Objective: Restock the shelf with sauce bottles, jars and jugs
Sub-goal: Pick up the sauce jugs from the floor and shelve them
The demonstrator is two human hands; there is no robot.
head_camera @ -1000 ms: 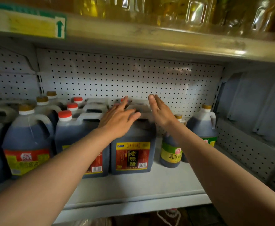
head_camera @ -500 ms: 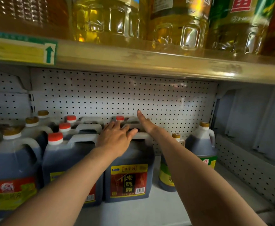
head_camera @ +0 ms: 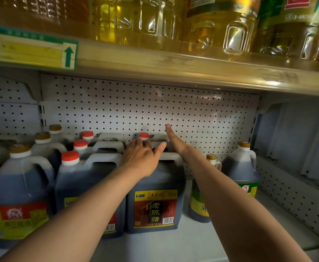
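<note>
Resting the flat, empty left hand [head_camera: 141, 157] and right hand [head_camera: 175, 142] on the vinegar jug [head_camera: 155, 195], the person leaves bare shelf [head_camera: 173, 246] right of it unfilled.

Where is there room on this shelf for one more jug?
Bare shelf lies in front of the vinegar jug, and farther right past the green-label jug toward the pegboard side wall. The left is packed with red-capped jugs.
</note>
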